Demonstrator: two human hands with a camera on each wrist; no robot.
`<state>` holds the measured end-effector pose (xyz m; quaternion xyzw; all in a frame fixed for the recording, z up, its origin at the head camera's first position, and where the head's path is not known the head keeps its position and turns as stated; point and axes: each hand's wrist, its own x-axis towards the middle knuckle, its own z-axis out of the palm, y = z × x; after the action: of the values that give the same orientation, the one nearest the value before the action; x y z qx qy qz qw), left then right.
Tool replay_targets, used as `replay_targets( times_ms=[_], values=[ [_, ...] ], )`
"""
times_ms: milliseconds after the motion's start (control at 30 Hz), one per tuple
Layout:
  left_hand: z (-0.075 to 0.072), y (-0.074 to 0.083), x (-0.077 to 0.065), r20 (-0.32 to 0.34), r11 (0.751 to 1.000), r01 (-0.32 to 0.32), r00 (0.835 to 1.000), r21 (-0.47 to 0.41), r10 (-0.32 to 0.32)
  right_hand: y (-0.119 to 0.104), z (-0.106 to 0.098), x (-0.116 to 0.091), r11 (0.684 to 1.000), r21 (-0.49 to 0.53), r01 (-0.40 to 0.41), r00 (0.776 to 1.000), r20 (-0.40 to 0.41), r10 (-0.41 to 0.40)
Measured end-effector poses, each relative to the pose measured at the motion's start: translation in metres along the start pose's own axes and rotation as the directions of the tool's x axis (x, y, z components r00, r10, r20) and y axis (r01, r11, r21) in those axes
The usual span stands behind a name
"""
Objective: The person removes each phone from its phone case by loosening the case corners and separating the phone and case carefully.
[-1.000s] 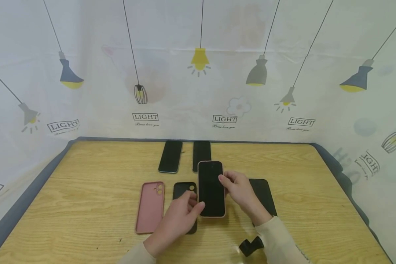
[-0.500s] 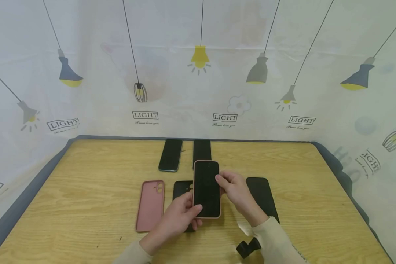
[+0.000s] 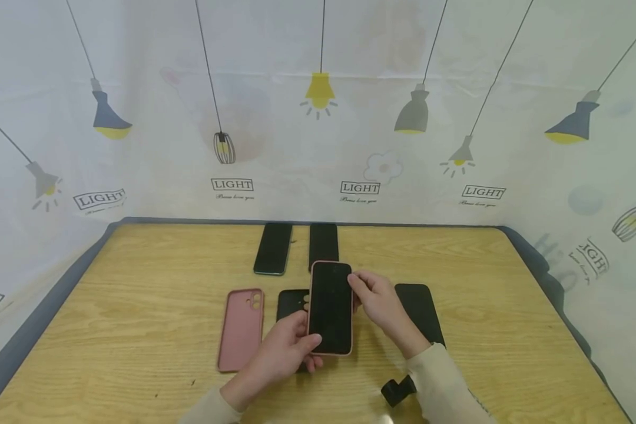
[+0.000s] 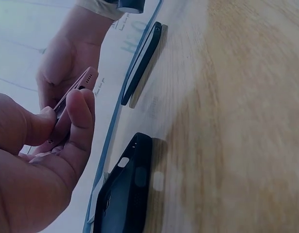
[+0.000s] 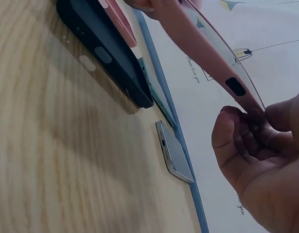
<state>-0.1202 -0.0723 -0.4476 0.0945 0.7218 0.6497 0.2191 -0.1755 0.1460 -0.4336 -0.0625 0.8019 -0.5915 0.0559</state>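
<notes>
Both hands hold up a phone in a pink case, its dark screen facing up in the head view. The left hand grips the lower left corner, thumb on the screen and fingers underneath. At the upper right edge, the right hand pinches the phone, thumb at the screen's rim. The right wrist view shows the side of the pink case with an oblong cutout. Partly behind the phone lies a black phone case, its hollow side up. An upturned pink phone case lies left of it.
Two phones lie at the back edge of the wooden table: a left one and a right one. A dark, flat, phone-shaped item rests beyond the right forearm. A small black device sits by the right cuff.
The phone in the pink case has shifted a little left and nearer the body. The left fingers have slid under its lower end; the right hand has followed it slightly left.
</notes>
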Motion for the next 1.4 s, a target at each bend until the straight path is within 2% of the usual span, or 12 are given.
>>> replay_targets(
  times_ms=[200,433,800,933,1133,1333,1400],
  values=[
    [0.002,0.001,-0.001,-0.001,0.999,-0.019,1.000,0.029,0.019,0.000,-0.002,0.004,0.999,-0.005,0.042,0.999,-0.026,-0.043],
    [0.007,0.002,-0.004,-0.025,0.996,-0.030,0.999,0.088,0.032,-0.001,0.003,0.006,0.980,-0.154,0.130,0.980,-0.127,-0.150],
    [0.009,0.003,-0.004,-0.036,0.992,-0.029,0.999,0.123,0.034,0.000,0.009,0.007,0.965,-0.235,0.118,0.970,-0.180,-0.163],
    [0.009,0.002,-0.004,-0.039,0.992,-0.027,0.999,0.124,0.032,-0.002,0.007,0.007,0.959,-0.265,0.105,0.978,-0.148,-0.148],
    [0.009,0.001,-0.004,-0.044,0.991,-0.016,0.999,0.132,0.022,-0.004,-0.001,0.008,0.932,-0.344,0.115,0.988,-0.053,-0.142],
    [0.008,0.000,-0.004,-0.047,0.984,-0.016,0.999,0.180,0.025,-0.008,-0.010,0.011,0.881,-0.433,0.190,0.982,0.077,-0.174],
    [0.008,0.000,-0.004,-0.047,0.979,-0.017,0.999,0.201,0.027,-0.010,-0.011,0.013,0.853,-0.474,0.221,0.975,0.112,-0.190]
  ],
)
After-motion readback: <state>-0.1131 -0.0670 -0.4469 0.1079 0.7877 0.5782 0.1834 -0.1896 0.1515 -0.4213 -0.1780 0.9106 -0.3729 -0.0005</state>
